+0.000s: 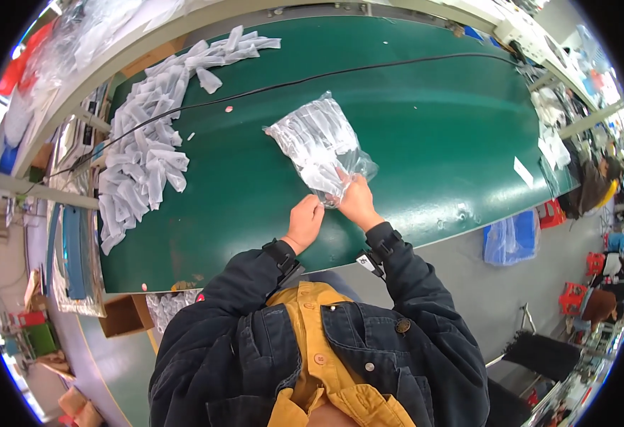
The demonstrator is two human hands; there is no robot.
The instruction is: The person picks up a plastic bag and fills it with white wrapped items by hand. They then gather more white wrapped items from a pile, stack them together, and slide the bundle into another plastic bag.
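A clear plastic bag [317, 135] lies on the green tabletop in front of me, filled with several white, wrapped slim packets laid side by side. Its near end is toward my body. My left hand [305, 222] is closed, pinching the left corner of that near end. At the right side of the same end, my right hand [358, 203] grips the bag, with fingers reaching over or into the plastic; exactly which I cannot tell. A large heap of similar white packets [137, 149] spreads along the table's left side.
A black cable [312, 75] hangs across the far part of the green table [425, 156]. A white paper slip [523, 172] lies at the right. Beyond the right edge stands a blue crate [511, 238]; a cardboard box [123, 317] sits below the near left corner.
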